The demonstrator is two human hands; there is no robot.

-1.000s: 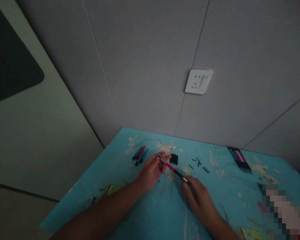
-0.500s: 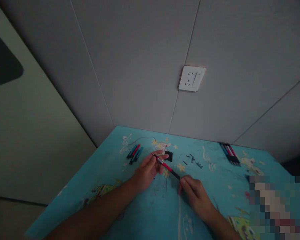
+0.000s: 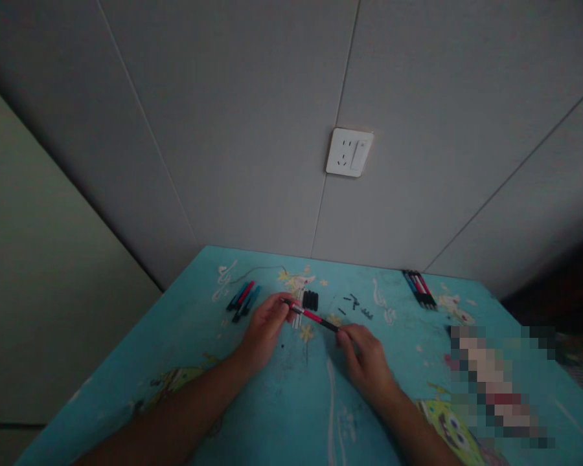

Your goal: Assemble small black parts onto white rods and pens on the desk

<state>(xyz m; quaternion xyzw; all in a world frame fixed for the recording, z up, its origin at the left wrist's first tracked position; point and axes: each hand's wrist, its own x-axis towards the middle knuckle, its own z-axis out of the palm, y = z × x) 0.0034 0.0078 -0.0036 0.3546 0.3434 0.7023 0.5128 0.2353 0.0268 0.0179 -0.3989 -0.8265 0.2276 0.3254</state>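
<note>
A red and black pen (image 3: 312,316) slants between my two hands above the table. My left hand (image 3: 266,327) pinches its upper left end, with the fingers curled in. At the lower right end, the black part is gripped by the fingertips of my right hand (image 3: 366,356). Just behind the pen lie several short black tubes (image 3: 310,300) in a row. Some thin white sticks (image 3: 299,299) rest beside them, partly covered by the pen and my left hand. Left of that hand is a bunch of blue, red and black pen barrels (image 3: 243,300).
Small dark parts and springs (image 3: 354,304) are scattered right of the tubes. Farther right, several pens (image 3: 419,289) lie side by side near the wall. A pixelated patch (image 3: 498,382) covers something at the right. A socket plate (image 3: 350,152) is on the wall behind the blue table (image 3: 282,414).
My left hand's fingers, stretched out before, have curled in at the pen's end. The white sticks show more now. The whole view has shifted, so the table appears farther left.
</note>
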